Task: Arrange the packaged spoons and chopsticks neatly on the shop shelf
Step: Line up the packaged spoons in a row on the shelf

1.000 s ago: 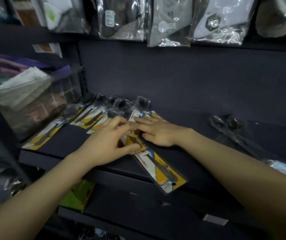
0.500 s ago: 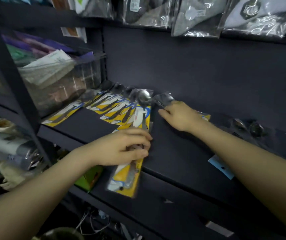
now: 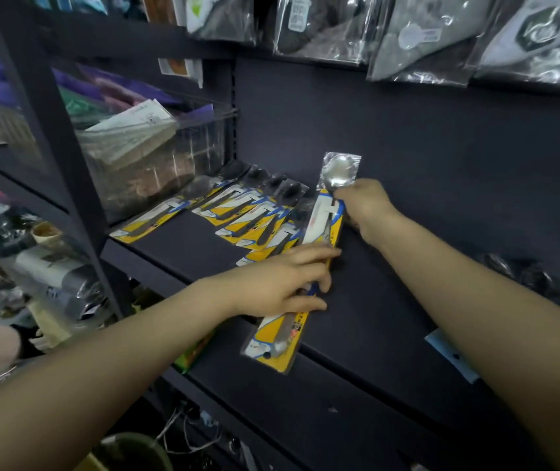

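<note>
Two hands on packaged spoons at the dark shelf (image 3: 373,300).

Left hand (image 3: 282,287) curls round a yellow spoon pack (image 3: 282,334) overhanging the shelf's front edge. Right hand (image 3: 365,205) pinches a second spoon pack (image 3: 327,212) further back, beside the fanned row of packs (image 3: 237,212).

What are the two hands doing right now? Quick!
Left hand: closed, gripping the lower end of a yellow spoon packet.
Right hand: closed, pinching a spoon packet just below its bowl.
</note>
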Tool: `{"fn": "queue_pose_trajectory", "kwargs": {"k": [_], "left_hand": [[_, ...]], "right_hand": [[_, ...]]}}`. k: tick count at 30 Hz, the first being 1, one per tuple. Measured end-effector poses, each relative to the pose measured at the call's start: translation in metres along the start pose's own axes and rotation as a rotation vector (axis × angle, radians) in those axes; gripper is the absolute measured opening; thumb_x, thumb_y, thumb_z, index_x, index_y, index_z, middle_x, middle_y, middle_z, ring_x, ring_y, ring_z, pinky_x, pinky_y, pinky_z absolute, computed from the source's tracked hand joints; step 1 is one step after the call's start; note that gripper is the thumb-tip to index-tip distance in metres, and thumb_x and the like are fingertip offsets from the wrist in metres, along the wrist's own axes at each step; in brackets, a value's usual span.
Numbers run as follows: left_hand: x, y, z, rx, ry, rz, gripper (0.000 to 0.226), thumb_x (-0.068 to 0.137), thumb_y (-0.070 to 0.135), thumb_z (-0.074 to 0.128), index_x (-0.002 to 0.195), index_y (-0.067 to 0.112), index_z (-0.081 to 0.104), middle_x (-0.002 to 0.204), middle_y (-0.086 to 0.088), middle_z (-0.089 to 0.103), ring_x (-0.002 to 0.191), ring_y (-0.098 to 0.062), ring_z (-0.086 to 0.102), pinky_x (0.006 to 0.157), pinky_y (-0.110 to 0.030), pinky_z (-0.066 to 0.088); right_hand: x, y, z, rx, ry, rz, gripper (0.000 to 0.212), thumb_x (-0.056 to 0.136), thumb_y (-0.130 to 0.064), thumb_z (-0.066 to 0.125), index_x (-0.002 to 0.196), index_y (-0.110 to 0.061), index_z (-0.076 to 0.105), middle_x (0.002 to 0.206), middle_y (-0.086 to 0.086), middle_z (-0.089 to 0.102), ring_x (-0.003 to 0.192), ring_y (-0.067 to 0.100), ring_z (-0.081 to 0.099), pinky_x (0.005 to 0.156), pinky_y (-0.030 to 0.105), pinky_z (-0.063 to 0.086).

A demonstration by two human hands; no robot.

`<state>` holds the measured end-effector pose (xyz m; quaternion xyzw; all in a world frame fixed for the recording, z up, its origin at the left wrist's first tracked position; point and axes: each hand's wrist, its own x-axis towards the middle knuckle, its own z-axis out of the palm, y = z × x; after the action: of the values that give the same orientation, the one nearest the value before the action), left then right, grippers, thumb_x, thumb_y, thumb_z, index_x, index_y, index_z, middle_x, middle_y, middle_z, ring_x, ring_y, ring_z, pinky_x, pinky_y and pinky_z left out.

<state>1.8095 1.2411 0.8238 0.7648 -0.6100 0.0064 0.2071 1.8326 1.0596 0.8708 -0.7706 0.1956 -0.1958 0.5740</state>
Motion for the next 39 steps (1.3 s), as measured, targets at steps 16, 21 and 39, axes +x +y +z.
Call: {"fn": "queue_pose_trajectory", "kwargs": {"k": [16, 21, 39], "left_hand": [[-0.069, -0.042, -0.079, 0.182, 0.433, -0.4, 0.067, 0.085, 0.027, 0.056, 0.144, 0.026, 0.024, 0.144, -0.01, 0.033, 0.124, -0.032, 0.046, 0.095, -0.045, 0.045], [-0.103, -0.097, -0.083, 0.183, 0.169, -0.628, 0.053, 0.092, 0.021, 0.047, 0.142, 0.029, 0.03, 0.138, -0.016, 0.034, 0.119, -0.039, 0.045, 0.104, -0.041, 0.035], [-0.081, -0.118, -0.071, 0.44, 0.014, -0.661, 0.039, 0.095, 0.031, 0.039, 0.125, 0.008, 0.047, 0.133, -0.016, 0.044, 0.12, -0.034, 0.038, 0.098, -0.036, 0.033]], "right_hand": [[-0.044, -0.061, 0.102, 0.361, -0.484, 0.17, 0.02, 0.093, 0.003, 0.042, 0.085, -0.012, 0.053, 0.075, 0.006, 0.059, 0.061, 0.015, 0.06, 0.044, 0.016, 0.052], [-0.036, -0.06, 0.153, -0.032, -0.511, 0.057, 0.027, 0.097, -0.02, 0.044, 0.072, -0.01, 0.051, 0.068, 0.007, 0.057, 0.062, 0.02, 0.057, 0.051, 0.023, 0.049], [-0.027, -0.007, 0.142, -0.956, -0.32, -0.341, 0.052, 0.094, -0.038, 0.046, 0.137, -0.01, 0.035, 0.135, 0.013, 0.051, 0.124, 0.03, 0.046, 0.103, 0.039, 0.039]]}}
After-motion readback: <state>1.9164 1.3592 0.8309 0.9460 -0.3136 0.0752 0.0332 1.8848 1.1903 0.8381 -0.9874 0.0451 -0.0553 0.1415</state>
